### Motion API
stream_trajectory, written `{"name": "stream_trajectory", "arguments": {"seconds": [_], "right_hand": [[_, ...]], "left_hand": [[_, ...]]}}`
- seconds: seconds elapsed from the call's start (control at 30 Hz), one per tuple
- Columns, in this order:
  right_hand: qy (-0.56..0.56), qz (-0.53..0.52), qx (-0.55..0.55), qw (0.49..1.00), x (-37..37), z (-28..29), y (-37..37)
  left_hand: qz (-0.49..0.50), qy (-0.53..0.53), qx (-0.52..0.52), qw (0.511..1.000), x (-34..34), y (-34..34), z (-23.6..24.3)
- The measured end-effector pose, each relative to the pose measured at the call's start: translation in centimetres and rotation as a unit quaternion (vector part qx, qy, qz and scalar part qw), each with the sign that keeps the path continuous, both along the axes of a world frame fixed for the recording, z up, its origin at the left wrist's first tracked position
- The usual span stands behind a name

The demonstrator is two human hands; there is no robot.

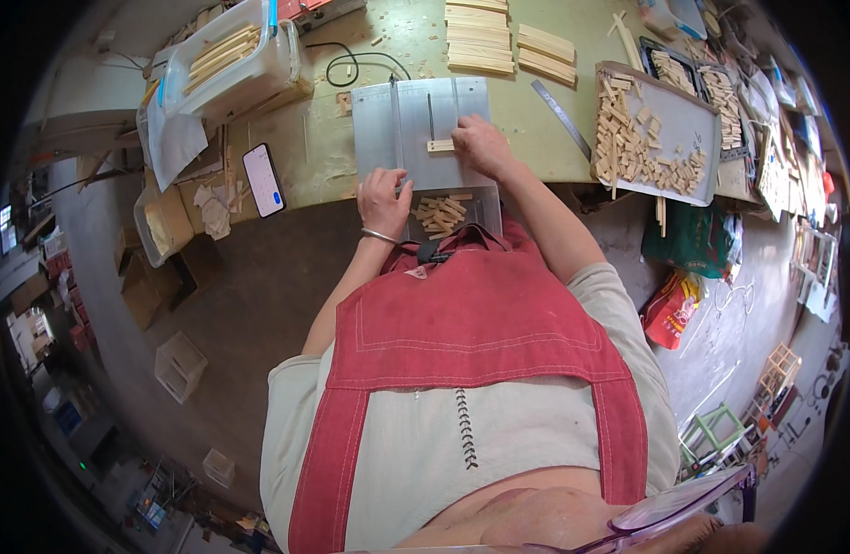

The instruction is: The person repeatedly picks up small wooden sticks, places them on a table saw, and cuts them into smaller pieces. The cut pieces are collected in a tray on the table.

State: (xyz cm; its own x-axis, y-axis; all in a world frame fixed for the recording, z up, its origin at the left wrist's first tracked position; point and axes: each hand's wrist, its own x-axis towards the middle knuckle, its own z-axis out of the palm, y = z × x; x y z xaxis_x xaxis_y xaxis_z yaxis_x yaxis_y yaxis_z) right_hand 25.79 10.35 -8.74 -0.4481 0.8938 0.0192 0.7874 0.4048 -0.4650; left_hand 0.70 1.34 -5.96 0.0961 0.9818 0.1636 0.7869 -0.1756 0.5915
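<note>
A grey metal plate (374, 125) with a narrow slot and a raised rail lies on the bench in front of me. Across it sits a short pale wooden strip (440, 146) with small dark marks. My right hand (482, 148) is closed at the strip's right end, fingers pinched on it; the fingertips are partly hidden. My left hand (385, 200) rests by the plate's front left edge, thumb apart from the loosely bent fingers, with nothing seen in it. Between my forearms, under the plate's front edge, a tray holds several small wooden pieces (440, 212).
Right of the plate are a steel ruler (561, 118) and a tray (706, 189) of small wooden blocks. Stacked wooden slats (480, 37) lie at the back. A phone (263, 180) and a clear plastic bin (180, 88) stand left. A black cord (355, 57) curls behind.
</note>
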Motion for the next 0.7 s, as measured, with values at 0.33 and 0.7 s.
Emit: {"name": "stream_trajectory", "arguments": {"seconds": [0.33,0.7], "right_hand": [[0.009,0.014,0.009,1.0,0.09,-0.37,0.57],[-0.005,0.016,0.009,1.0,0.05,-0.32,0.76]], "left_hand": [[-0.003,-0.002,-0.011,1.0,0.11,0.06,0.09],[-0.008,0.006,-0.013,1.0,0.05,-0.08,-0.28]]}}
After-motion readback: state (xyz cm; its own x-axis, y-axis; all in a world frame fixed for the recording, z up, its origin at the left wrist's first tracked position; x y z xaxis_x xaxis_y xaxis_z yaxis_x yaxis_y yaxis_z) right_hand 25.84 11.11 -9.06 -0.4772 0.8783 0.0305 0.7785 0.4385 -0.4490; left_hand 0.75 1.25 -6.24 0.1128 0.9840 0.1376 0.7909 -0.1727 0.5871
